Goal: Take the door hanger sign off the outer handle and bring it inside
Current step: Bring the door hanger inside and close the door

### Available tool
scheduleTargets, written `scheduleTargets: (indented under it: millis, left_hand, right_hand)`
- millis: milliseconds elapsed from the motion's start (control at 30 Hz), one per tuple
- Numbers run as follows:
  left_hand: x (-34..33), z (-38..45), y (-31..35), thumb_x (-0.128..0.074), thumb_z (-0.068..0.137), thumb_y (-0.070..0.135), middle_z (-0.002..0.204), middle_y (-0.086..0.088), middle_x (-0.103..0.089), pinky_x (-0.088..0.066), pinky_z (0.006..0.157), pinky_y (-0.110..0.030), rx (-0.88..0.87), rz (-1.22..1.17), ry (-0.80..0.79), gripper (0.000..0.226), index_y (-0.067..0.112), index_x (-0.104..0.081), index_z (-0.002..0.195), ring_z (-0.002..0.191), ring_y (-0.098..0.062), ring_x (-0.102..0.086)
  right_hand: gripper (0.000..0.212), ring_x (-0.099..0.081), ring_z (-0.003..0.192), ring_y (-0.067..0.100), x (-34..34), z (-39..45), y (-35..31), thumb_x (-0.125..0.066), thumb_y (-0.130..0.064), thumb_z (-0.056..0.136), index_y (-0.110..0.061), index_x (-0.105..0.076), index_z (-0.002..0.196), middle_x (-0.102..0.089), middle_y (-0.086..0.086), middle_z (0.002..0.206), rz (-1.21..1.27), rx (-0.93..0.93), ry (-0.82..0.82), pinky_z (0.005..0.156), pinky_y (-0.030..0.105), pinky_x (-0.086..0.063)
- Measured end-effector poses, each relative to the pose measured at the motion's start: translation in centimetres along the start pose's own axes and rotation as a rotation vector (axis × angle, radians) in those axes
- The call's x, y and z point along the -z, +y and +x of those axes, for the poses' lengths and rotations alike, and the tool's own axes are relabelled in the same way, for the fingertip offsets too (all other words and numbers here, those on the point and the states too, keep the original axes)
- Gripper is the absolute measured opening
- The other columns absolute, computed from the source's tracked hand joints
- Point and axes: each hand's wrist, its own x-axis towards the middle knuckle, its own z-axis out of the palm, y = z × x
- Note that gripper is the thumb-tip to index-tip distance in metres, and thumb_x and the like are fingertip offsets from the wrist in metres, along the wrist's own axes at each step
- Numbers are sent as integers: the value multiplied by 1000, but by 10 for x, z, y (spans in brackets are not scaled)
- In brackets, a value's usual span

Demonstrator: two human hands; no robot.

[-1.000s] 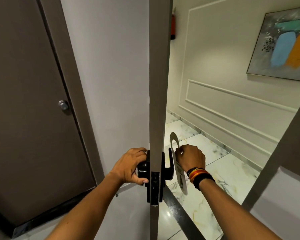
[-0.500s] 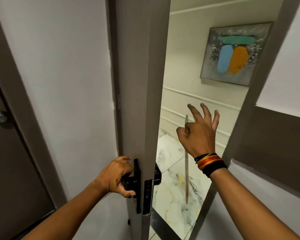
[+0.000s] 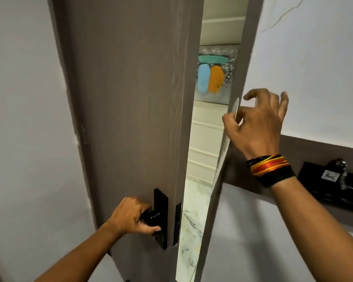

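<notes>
One thin sign (image 3: 222,159) hangs edge-on below the right hand's (image 3: 257,127) grip.

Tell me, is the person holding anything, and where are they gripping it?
Yes. The right hand pinches the door hanger sign near its top end, seen edge-on. The left hand grips the black inner door handle.

Abstract painting (image 3: 213,78) on hallway wall, marble floor (image 3: 190,224), black wall holder (image 3: 330,188)
</notes>
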Motion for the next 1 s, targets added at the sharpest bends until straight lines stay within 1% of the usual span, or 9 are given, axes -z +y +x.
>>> scheduleTargets:
  millis: [100,200,300,367,433,533,800,900,1000]
  left_hand:
    - [-10,19,5,-53,71,92,48,-5,-58,-41,47,-35,22,-1,4,82,11,-58,57,43,-22,-51]
    - [-20,40,10,-46,70,96,48,-6,-57,-35,49,-32,36,-46,-13,87,10,-56,57,42,-16,-41]
    - [-31,58,12,-35,67,101,49,-5,-60,-43,50,-32,63,-51,-48,93,12,-60,59,44,-19,-54]
    - [-39,68,15,-31,66,103,46,-2,-55,-39,48,-29,68,-44,-33,95,13,-59,58,42,-16,-52]
    - [-46,80,16,-28,65,104,45,0,-52,-36,47,-27,77,-39,-34,97,12,-58,57,41,-14,-50]
    - [-57,98,16,-25,63,106,47,-3,-55,-38,50,-28,104,-77,-71,97,14,-54,56,44,-15,-52]
    - [-87,128,30,-32,58,106,37,5,-20,-25,44,-25,271,-312,-32,87,20,-22,47,35,-12,-24]
    - [-104,127,46,-48,60,101,34,6,-23,-22,42,-18,398,-573,59,83,24,-22,44,33,-13,-29]
    - [-122,130,60,-52,61,97,34,9,-27,-27,42,-24,517,-718,134,78,26,-27,42,33,-10,-30]
  right_hand:
    - [33,-44,139,30,17,16,17,-58,-27,81,-20,-55,49,-61,4,141,39,10,-35,121,59,-24]
    - [44,-52,135,24,25,27,31,-57,-27,81,-28,-35,43,-69,-2,131,28,20,-116,125,58,-16]
    - [43,-64,103,21,29,34,45,-58,-29,82,-29,-40,43,-72,2,102,18,-6,-103,126,55,-16]
    - [42,-62,93,23,30,35,54,-59,-37,86,-20,-54,47,-65,4,89,-15,-5,-68,121,52,-27]
    - [55,-58,86,24,29,37,62,-58,-52,90,-11,-65,54,-59,5,82,-56,-9,-82,94,43,-45]
    - [66,-52,77,21,31,42,70,-56,-67,90,-10,-65,58,-55,4,82,-106,-31,-131,65,34,-39]
    - [64,-60,68,30,22,48,102,-70,-63,82,-3,-66,59,-61,12,74,-144,-37,-316,61,43,-52]
    - [56,-58,73,26,14,48,105,-73,-61,80,-9,-67,62,-59,6,81,-157,-35,-315,64,44,-54]
    - [54,-59,75,26,6,46,104,-73,-62,79,-10,-69,64,-58,5,84,-168,-28,-300,63,41,-52]
